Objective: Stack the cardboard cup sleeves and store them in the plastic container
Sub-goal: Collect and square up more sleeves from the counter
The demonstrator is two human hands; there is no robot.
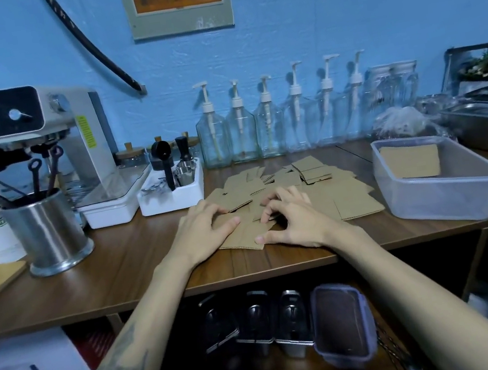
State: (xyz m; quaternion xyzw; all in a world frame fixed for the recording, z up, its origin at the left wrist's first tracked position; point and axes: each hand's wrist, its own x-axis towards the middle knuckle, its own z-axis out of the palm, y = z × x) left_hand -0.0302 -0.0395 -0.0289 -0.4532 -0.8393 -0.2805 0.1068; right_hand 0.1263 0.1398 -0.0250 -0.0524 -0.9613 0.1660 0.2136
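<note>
1. The counter (122, 266) is a wooden top. Its smooth face probably lets cardboard slide easily, so loose pieces can be swept together.
2. The container (448, 202) stands at the right end of the counter, lid off. It is thin clear plastic, probably light, and may shift if pushed. One stack (411, 163) of sleeves already lies inside, against its far wall.
3. The sleeves (294, 190) lie in a loose, overlapping heap at the middle of the counter, from the front edge toward the back, just beside the container. They are flat corrugated cardboard: light, fairly stiff across the flutes, easy to crease. I judge it best to square a bundle by its edges and take it by the two short ends.
4. The left hand (203, 225) rests on the near sleeves, fingers bent, pressing them down.
5. The right hand (292, 218) has its fingers curled onto a sleeve in the heap, thumb lying along the front edge of the nearest sheet.
</note>
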